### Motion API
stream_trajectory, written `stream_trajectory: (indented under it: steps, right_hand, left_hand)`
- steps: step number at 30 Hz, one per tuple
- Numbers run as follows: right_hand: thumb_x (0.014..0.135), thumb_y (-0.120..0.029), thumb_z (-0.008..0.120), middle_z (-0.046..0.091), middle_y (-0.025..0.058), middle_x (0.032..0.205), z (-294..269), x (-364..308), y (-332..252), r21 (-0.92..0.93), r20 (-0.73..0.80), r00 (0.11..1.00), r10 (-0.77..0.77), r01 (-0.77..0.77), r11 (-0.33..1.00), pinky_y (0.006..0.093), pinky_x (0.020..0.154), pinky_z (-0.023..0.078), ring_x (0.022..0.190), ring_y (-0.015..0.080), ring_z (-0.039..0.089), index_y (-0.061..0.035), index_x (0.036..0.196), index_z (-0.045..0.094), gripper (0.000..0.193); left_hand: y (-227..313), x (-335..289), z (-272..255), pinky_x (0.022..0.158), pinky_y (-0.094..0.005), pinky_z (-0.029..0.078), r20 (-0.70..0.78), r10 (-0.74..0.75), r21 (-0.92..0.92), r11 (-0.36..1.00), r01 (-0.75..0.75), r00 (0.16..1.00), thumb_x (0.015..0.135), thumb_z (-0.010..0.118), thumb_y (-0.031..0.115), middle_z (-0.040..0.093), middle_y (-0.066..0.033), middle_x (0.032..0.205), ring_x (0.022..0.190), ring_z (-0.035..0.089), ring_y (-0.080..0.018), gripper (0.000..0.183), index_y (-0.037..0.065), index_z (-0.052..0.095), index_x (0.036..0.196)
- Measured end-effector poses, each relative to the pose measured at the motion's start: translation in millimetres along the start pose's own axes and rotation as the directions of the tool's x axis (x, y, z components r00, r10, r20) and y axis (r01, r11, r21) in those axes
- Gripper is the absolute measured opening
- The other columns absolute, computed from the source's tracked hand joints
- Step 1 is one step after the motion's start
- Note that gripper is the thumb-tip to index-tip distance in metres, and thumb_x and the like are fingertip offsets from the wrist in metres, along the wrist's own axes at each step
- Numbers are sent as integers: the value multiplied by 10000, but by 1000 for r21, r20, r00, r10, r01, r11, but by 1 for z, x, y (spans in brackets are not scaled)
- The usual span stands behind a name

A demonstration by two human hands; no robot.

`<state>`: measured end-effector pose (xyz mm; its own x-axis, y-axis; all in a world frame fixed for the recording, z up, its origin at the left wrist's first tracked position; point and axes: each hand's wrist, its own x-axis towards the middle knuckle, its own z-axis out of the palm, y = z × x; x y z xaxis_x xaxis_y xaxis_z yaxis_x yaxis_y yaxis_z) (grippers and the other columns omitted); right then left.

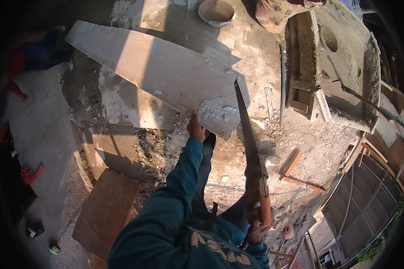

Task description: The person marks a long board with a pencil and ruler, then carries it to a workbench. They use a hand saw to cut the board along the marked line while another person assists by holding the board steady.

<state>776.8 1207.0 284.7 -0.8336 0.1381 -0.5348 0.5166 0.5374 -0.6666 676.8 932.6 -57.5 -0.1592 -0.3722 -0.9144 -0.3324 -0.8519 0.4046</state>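
Note:
My right hand [257, 227] is wrapped round the wooden handle of a handsaw [249, 134]. The saw is raised, its long blade tapering away from me and its toothed edge facing left. My left hand [195, 127] grips the near edge of a long, dusty plywood board [166, 62], thumb on top and fingers partly hidden. Crumbly grey cement mix [217, 112] lies on the board's near right end, just right of my left hand. In the picture the blade passes beside this end; whether it touches the board I cannot tell.
A cement-crusted mixing trough [370, 58] with a bucket and long-handled tool stands far right. A round basin [217, 12] and a sack [274, 15] are at the back. Wood offcuts [292, 165] lie right, a brown panel [105, 210] near left. Rubble covers the ground.

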Motion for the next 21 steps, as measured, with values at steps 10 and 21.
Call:
stream_trajectory:
  steps: [10, 21]
  right_hand:
    - [957, -320, 652, 608, 88, 954, 52, 102, 34, 426, -168, 977, 130, -46, 903, 259, 619, 475, 733, 125, 571, -11, 1490, 354, 684]
    - [919, -413, 683, 451, 206, 1442, 16, 125, 17, 748, -47, 995, 89, -24, 664, 440, 970, 487, 1255, 324, 519, -27, 1533, 307, 817]
  left_hand:
    - [29, -50, -52, 1039, -415, 437, 270, 61, -24, 998, -56, 961, 989, 560, 525, 572, -86, 1339, 1199, 566, -239, 615, 63, 502, 1390]
    - [-24, -247, 11, 1111, -470, 400, 457, -161, 49, 986, 156, 875, 947, 622, 531, 520, -105, 1411, 1289, 522, -268, 718, 53, 416, 1442]
